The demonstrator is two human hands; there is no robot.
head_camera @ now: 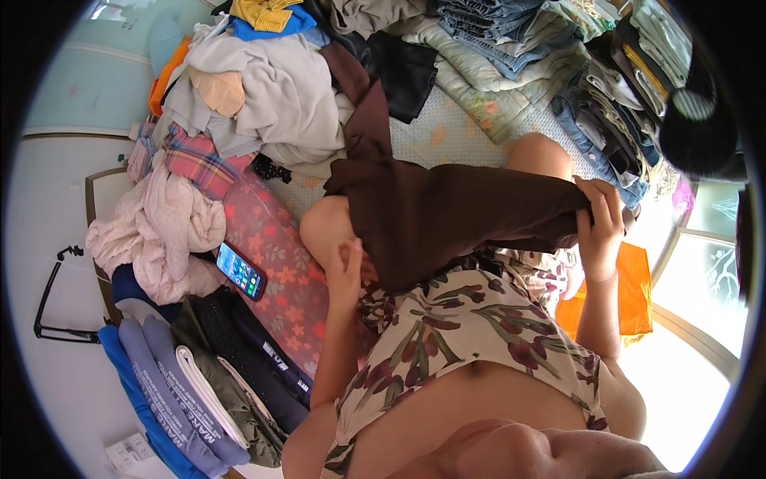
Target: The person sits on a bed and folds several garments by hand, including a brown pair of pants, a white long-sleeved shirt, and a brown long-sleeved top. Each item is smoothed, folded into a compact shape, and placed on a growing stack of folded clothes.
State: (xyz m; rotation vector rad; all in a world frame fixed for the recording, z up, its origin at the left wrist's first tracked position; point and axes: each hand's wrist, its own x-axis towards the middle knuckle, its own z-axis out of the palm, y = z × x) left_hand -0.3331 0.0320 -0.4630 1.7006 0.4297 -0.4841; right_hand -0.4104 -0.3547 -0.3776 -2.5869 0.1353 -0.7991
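Observation:
A dark brown cloth garment point(455, 215) lies spread across my lap, its long narrower part point(370, 120) stretching away over the bed. My right hand point(601, 218) grips the garment's right end, thumb on top at the edge. At the near left edge of the cloth, my left hand point(346, 269) holds the border beside my knee, some fingers partly hidden. Beneath the garment is the floral dress point(467, 317) I wear.
A phone point(240, 270) with a lit screen rests on a red floral cushion point(269, 239). Folded clothes point(203, 383) stand at lower left. A pale clothing heap point(287, 90), stacked jeans point(491, 30) and more folded clothes point(616, 120) surround me. An orange bag point(634, 293) is at right.

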